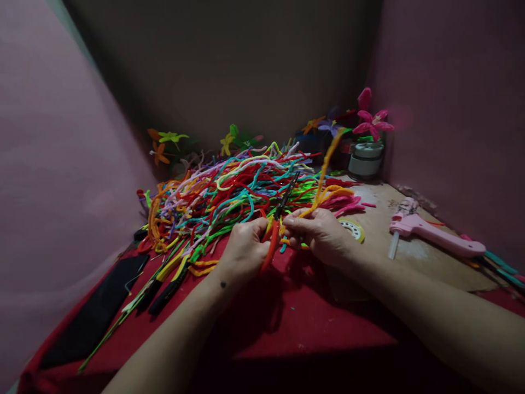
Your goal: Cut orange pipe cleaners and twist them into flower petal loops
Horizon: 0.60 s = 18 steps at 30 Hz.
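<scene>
My left hand [246, 243] is closed around the orange-red handles of a pair of scissors [272, 243], whose dark blades point away from me. My right hand [318, 230] pinches orange pipe cleaners [322, 191] close beside the scissors; one long strand rises above the hand, and other orange strands bend off to the right. The fingertips of both hands nearly meet, and what lies between them is partly hidden. Just behind the hands spreads a big pile of pipe cleaners [229, 186] in many colours.
On the red cloth [311, 328] at left lie a dark flat object [94, 312] and pliers [172, 276] with yellow-and-black handles. A pink glue gun [438, 235] rests on a brown board [426, 268] at right, near a yellow-rimmed tape roll [353, 231]. Pipe-cleaner flowers [373, 125] stand behind.
</scene>
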Tool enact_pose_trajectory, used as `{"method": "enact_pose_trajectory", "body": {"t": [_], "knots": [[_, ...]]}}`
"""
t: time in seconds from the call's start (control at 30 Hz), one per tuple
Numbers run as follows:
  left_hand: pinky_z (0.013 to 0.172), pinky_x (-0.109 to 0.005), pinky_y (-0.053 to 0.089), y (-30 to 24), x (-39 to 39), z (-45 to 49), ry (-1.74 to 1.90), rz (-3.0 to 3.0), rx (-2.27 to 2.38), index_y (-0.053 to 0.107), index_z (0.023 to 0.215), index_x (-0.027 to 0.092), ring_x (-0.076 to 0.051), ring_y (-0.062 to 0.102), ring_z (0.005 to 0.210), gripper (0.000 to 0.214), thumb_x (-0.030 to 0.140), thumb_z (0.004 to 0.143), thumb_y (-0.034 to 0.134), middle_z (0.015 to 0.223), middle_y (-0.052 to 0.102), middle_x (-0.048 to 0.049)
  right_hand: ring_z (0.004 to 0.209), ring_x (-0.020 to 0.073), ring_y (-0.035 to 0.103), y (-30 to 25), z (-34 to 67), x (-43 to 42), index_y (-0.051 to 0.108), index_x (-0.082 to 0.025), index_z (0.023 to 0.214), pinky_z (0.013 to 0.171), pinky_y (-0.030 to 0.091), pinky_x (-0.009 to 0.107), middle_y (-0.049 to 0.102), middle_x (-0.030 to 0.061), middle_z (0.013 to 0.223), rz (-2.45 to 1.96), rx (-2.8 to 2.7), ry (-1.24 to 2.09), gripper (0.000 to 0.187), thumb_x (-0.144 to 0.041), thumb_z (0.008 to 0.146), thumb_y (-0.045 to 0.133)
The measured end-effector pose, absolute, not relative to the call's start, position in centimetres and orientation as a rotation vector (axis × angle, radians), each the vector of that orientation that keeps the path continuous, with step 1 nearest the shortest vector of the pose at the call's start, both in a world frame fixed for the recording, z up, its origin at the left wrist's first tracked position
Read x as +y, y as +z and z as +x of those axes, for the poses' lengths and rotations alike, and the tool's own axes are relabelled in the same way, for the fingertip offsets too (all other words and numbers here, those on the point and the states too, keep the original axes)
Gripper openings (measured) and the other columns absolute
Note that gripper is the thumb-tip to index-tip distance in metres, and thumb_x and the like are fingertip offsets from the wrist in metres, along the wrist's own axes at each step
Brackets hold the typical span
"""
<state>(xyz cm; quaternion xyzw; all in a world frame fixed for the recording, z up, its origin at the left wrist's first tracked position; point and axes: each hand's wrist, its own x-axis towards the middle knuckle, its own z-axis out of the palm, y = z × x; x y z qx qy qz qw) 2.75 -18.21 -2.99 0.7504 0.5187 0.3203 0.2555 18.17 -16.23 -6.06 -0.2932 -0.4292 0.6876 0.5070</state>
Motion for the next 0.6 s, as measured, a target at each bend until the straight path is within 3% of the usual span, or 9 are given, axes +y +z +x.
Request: {"method": "enact_pose_trajectory", "body": {"t": [0.27,0.47,0.6], "knots": [[0.046,-0.019,0.023,-3.4,-18.7,2.9,0.937,2.348,1.667,0.041,0.054,0.017,-0.007,0.030,0.046,0.017,0.021,0.068,0.050,0.049,0.039,0.0053,0.050,0.0096,0.055,-6.1,18.3,-15.9,0.061,-0.011,0.067,0.050,0.044,0.022,0.060,0.0029,0.060,-0.702,-0.981,1.750,0.012,-0.019,0.062,0.067],[0.051,-0.020,0.031,-2.6,-19.0,2.1,0.863,2.342,1.690,0.047,0.065,0.018,-0.009,0.043,0.051,0.011,0.024,0.075,0.045,0.056,0.050,0.0021,0.052,0.0095,0.055,-5.5,18.3,-16.1,0.059,-0.013,0.068,0.053,0.044,0.023,0.058,-0.0004,0.061,-0.611,-1.041,1.508,0.009,-0.019,0.064,0.065],[0.053,-0.022,0.035,-1.8,-19.3,1.2,0.591,2.373,1.681,0.044,0.074,0.019,-0.012,0.049,0.056,0.011,0.025,0.079,0.037,0.065,0.054,-0.0007,0.055,0.0099,0.056,-4.8,18.6,-16.2,0.058,-0.016,0.073,0.057,0.045,0.025,0.059,-0.0011,0.064,-0.553,-1.134,1.298,0.005,-0.019,0.070,0.060]]}}
